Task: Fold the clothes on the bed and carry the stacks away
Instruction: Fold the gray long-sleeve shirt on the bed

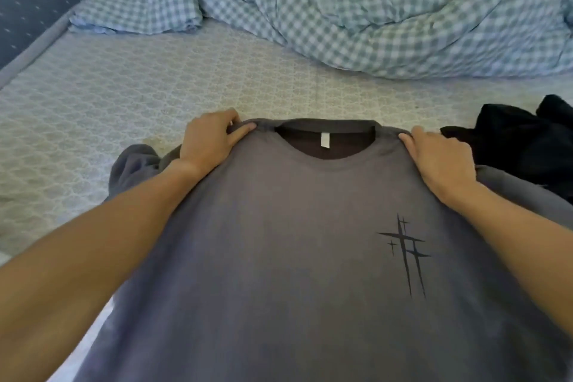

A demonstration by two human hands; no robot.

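Observation:
A grey T-shirt [294, 242] with a black scratch-like print on its chest fills the lower middle of the head view, front side up and neckline pointing away from me. My left hand [210, 143] pinches its left shoulder beside the collar. At the other shoulder, my right hand [440, 158] grips the fabric the same way. A white label shows inside the collar. The left sleeve lies bunched under my left forearm. The shirt's lower hem is out of frame.
A dark, crumpled garment [521, 146] lies just right of the shirt. A blue checked duvet [372, 9] is heaped along the far side of the bed. The pale patterned sheet [124, 96] stretches left and ahead. A blue cushion [28, 6] sits far left.

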